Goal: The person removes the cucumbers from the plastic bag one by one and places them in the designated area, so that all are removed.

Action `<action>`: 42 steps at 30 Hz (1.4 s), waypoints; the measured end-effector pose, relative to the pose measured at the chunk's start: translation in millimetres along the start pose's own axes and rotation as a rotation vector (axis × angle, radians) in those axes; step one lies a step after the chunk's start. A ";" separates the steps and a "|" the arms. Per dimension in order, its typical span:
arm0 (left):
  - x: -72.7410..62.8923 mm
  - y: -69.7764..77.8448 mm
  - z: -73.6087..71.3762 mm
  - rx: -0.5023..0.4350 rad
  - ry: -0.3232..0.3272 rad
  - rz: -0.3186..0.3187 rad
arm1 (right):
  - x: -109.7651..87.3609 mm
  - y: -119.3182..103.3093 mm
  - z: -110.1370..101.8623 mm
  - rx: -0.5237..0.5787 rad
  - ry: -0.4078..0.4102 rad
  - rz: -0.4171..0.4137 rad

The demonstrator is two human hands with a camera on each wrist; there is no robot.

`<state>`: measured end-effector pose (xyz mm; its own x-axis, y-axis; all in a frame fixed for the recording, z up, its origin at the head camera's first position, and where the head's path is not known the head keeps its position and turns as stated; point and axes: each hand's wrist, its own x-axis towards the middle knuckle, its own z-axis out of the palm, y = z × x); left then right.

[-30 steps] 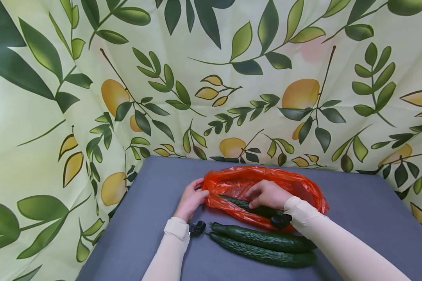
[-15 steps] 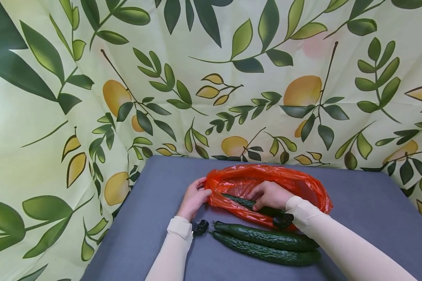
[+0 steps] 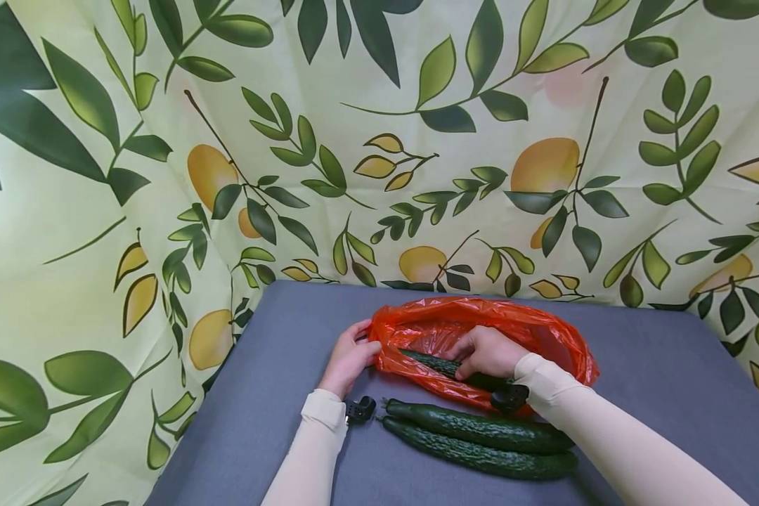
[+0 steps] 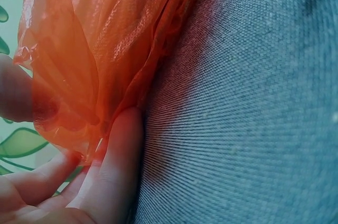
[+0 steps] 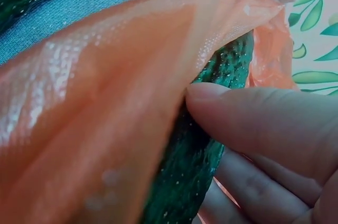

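A red plastic bag [image 3: 559,334] lies on the table with its mouth spread toward me. At its left end, my left hand [image 3: 349,357] pinches the edge; the left wrist view shows the thin film [image 4: 119,34] between thumb and fingers. Inside the bag lies a dark green cucumber [image 3: 431,361], partly covered by the near side. My right hand [image 3: 492,351] reaches into the opening and grips this cucumber. In the right wrist view, the thumb lies on top of the bumpy cucumber [image 5: 185,176], with the other fingers on its far side.
Two more cucumbers lie side by side in front of the bag, one nearer the bag [image 3: 474,425] and one nearer me [image 3: 481,452]. A grey cloth covers the table [image 3: 278,351]. Leaf-and-fruit printed fabric [image 3: 329,232] hangs behind and at the left.
The head view has shifted slightly. Both hands, the bag and the cucumbers keep nearly the same places relative to one another.
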<state>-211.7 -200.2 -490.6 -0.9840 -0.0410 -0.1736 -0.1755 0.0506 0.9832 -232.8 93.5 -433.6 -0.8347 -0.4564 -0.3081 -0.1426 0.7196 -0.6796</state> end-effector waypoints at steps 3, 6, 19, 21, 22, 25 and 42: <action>-0.6 -0.1 0.1 -0.001 -0.002 -0.006 | 0.2 0.5 -0.3 -0.007 0.003 -0.004; -1.0 0.6 -0.1 0.001 -0.003 -0.009 | -0.3 0.8 -2.2 -0.019 0.003 -0.017; -0.4 2.6 0.2 0.000 -0.006 -0.005 | -1.9 1.4 -10.3 0.002 0.032 -0.019; -0.4 3.0 0.1 -0.003 -0.006 -0.009 | -2.4 1.0 -11.5 0.000 0.035 -0.018; -0.5 3.1 0.0 -0.004 -0.007 -0.007 | -2.7 0.7 -12.3 0.001 0.036 -0.016; -0.6 3.5 -0.4 -0.004 -0.009 -0.008 | -3.6 0.7 -14.4 -0.013 0.041 -0.015; -0.1 3.0 -0.9 0.007 -0.009 -0.021 | -5.1 -0.5 -21.4 -0.030 0.064 -0.030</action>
<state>-212.0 -201.0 -487.6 -0.9802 -0.0333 -0.1950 -0.1967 0.0566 0.9788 -239.9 106.6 -417.4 -0.8621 -0.4440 -0.2442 -0.1827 0.7219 -0.6675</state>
